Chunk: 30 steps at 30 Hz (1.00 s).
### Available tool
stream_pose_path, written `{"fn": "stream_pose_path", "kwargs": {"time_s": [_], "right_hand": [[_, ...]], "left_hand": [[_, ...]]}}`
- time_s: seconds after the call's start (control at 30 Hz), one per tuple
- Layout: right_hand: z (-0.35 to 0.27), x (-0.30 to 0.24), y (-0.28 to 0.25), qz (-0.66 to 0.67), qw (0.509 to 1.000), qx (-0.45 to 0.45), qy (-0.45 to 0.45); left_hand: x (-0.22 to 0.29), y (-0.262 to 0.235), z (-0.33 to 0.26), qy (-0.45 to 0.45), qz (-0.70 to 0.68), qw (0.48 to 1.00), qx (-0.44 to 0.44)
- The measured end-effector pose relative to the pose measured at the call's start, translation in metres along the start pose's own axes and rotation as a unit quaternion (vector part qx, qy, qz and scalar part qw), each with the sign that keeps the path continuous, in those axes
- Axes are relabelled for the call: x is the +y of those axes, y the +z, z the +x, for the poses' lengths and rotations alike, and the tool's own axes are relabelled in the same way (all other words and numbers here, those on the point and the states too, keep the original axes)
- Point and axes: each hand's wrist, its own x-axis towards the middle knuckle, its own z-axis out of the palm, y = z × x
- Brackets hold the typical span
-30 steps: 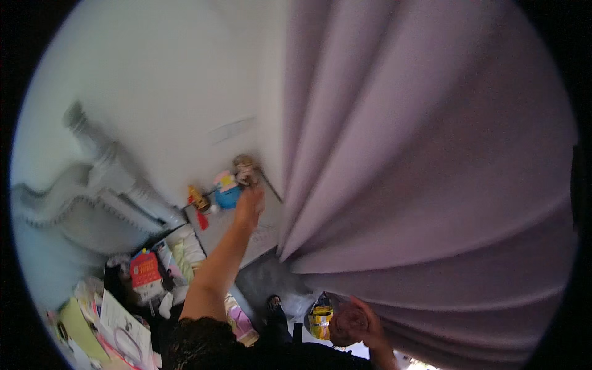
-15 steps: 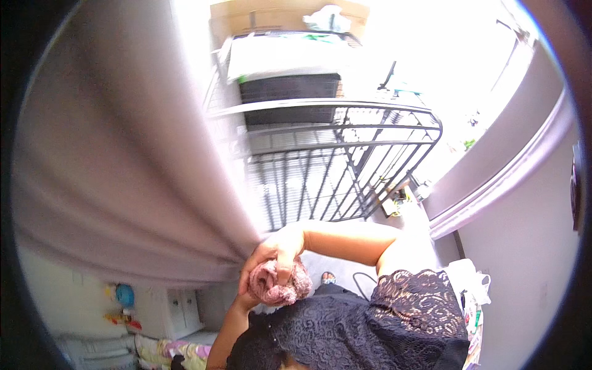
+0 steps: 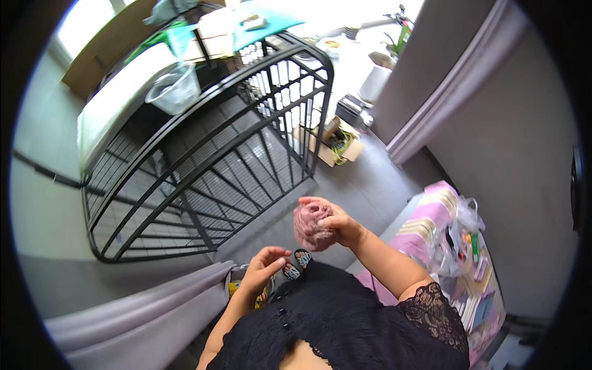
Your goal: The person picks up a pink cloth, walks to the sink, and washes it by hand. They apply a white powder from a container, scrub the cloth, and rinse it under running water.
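In front of my body, my right hand (image 3: pixel 345 227) is wrapped round a bunched, dusty-pink fluffy cloth (image 3: pixel 314 227), most of which shows beyond the fingers. Lower and to the left, my left hand (image 3: pixel 265 269) stays apart from the cloth. Its fingers are loosely bent with a gap between them and the thumb, and I see nothing in it. Beneath that hand hangs a grey-lilac curtain (image 3: pixel 166 302) on the left side.
A black metal frame with bars (image 3: pixel 246 148) stands ahead, with a clear plastic tub (image 3: pixel 174 89) at its upper edge. An opened cardboard box (image 3: pixel 333 154) sits on the grey floor. On my right, a table with a pink striped cover (image 3: pixel 425 216) carries plastic bags and papers.
The view has turned and the curtain now sits low at the left. My left hand has come away from the pink cloth; my right hand has moved it rightward, away from the curtain.
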Motion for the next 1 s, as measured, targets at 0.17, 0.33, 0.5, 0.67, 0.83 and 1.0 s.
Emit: {"fn": "stream_pose_path", "kwargs": {"time_s": [0.17,0.33,0.5,0.67,0.83,1.0], "right_hand": [[-0.018,-0.036,-0.038,-0.133,0.951,0.177,-0.213],[-0.019,-0.107,-0.127,-0.454,0.808,0.243,-0.287],[-0.013,-0.197,-0.2,-0.565,0.75,0.215,-0.27],[0.03,-0.305,-0.268,-0.611,0.733,0.11,-0.278],[0.088,-0.388,-0.324,-0.621,0.741,0.055,-0.249],[0.123,-0.486,-0.383,-0.407,0.891,0.016,-0.198]], "left_hand": [[0.034,0.061,0.123,-0.087,-0.095,0.978,-0.165],[0.058,0.144,0.254,-0.161,-0.171,0.943,-0.236],[0.066,0.225,0.37,-0.102,-0.235,0.949,-0.181],[0.109,0.267,0.467,-0.088,-0.285,0.948,-0.105],[0.159,0.28,0.569,-0.074,-0.346,0.933,-0.064],[0.21,0.299,0.668,-0.03,-0.312,0.944,-0.101]]}}
